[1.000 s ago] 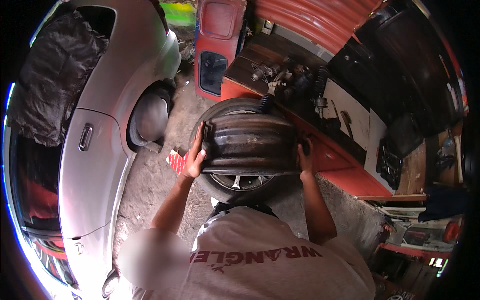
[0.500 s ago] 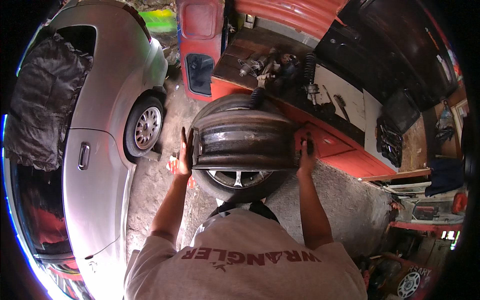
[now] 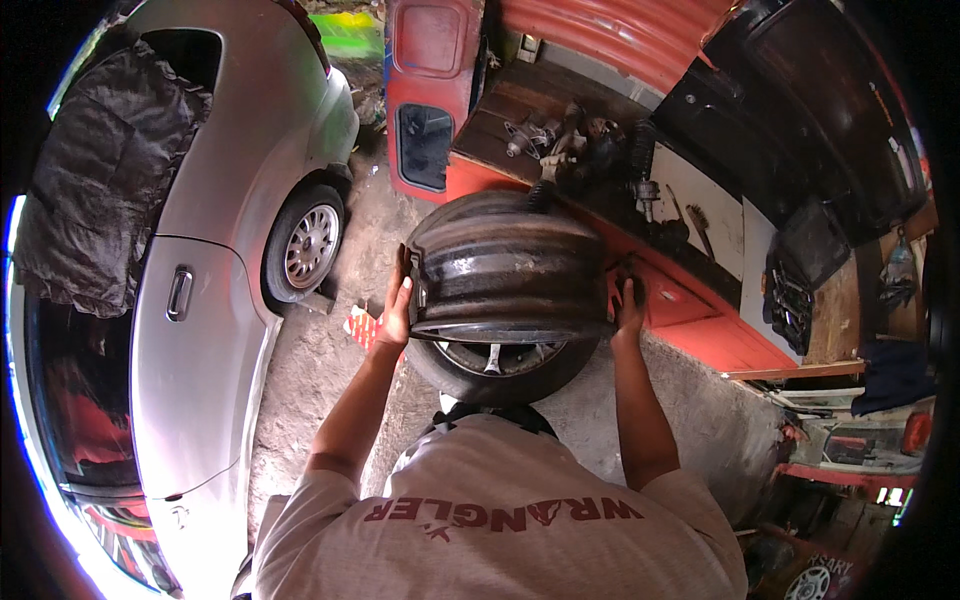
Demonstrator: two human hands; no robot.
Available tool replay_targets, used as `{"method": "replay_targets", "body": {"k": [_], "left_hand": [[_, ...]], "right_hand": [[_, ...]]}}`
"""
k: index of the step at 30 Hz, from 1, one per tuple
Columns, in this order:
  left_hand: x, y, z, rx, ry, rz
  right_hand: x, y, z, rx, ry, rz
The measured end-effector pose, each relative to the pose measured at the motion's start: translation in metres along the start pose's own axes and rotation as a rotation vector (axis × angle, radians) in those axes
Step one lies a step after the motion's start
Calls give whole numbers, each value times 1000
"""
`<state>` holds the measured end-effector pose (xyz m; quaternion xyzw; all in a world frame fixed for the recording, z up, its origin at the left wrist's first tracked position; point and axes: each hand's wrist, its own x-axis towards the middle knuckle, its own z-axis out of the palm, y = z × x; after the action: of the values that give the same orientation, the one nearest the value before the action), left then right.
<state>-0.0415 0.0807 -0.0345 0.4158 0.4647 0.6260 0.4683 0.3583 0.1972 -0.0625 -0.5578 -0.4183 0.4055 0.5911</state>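
A dark, bare wheel rim [image 3: 510, 275] lies on its side in front of me, its worn barrel facing up toward me. My left hand [image 3: 397, 312] presses on the rim's left edge, with the fingers partly hidden along it. At the opposite edge my right hand [image 3: 628, 308] grips the rim, thumb upward and the other fingers mostly out of sight. Below and behind the rim is a tyre [image 3: 475, 388] on a wheel with silver spokes [image 3: 493, 358]. Whether the rim rests on this tyre or is held just above it, I cannot tell.
A silver car [image 3: 215, 330] stands at the left, its rear wheel [image 3: 308, 247] near me. Beyond the tyre runs a red-fronted workbench [image 3: 700, 320] with greasy car parts, a coil-over strut [image 3: 645, 185] and a brush [image 3: 700, 228]. A red-and-white packet [image 3: 362, 325] lies on the floor.
My left hand has closed in on the rim's edge, where its fingers were stretched out before. The whole view has shifted slightly, and the rim stays between both hands.
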Motion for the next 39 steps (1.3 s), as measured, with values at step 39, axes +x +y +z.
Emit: {"method": "replay_targets", "body": {"k": [39], "left_hand": [[-15,25,46,272,-101,160]], "right_hand": [[-50,-107,7,-184,-440,-418]]}}
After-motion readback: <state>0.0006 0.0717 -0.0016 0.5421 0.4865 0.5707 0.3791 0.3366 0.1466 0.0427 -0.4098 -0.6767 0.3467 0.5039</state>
